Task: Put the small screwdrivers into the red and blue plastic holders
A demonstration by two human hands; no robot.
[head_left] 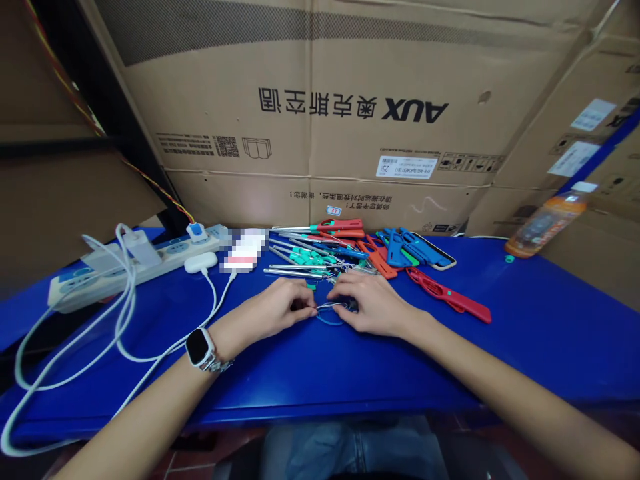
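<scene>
Fingertips of my left hand (296, 305) are pinched together on one end of some thin wires (331, 306), pale and bluish, low over the blue table. My right hand (373, 303) is curled round the other end, its thumb and fingers bent. A small dark piece under its palm is mostly hidden. Just beyond both hands lies a pile of lighter parts: metal tubes (295, 268), teal plastic pieces (304, 256) and orange shells (383, 260). Red long-nosed lighters (345, 225) rest at the back of the pile.
Blue shells (417, 247) lie beside a phone (445, 259) at the back right, with a red shell (453, 297) nearer. An orange drink bottle (550, 220) stands further right. On the left are a power strip (165, 257) and looped white cables (131, 300). A large carton (310, 153) walls the back.
</scene>
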